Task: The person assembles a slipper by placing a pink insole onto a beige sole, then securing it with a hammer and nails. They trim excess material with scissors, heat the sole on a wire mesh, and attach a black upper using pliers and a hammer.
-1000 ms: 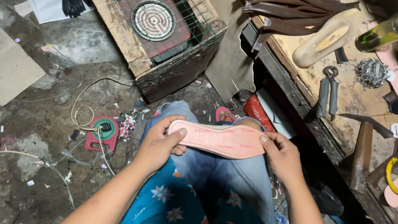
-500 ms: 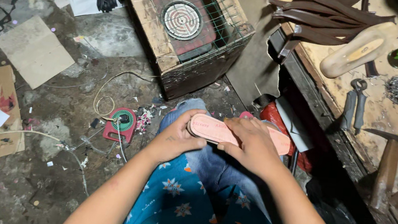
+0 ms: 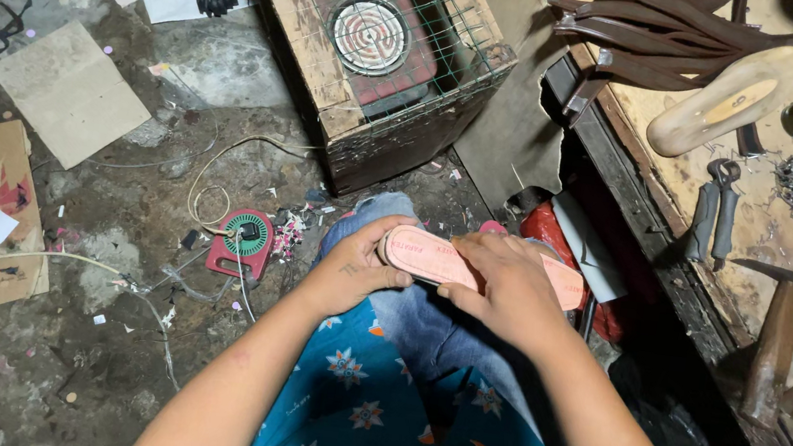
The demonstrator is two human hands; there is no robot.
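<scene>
Holding a pink shoe sole (image 3: pixel 433 256) flat over my knee, left hand (image 3: pixel 350 273) pinching its near end and right hand (image 3: pixel 507 289) clamped over the middle. Wooden box with a coil heater (image 3: pixel 371 34) sits just ahead on the floor, and my workbench (image 3: pixel 769 228) with pliers (image 3: pixel 713 206) is off to the right.

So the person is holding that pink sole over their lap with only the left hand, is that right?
Not quite. Both hands are on the pink sole: the left hand grips its rounded end, and the right hand lies over its middle. It is indeed held over the lap, as the head view shows.
</scene>
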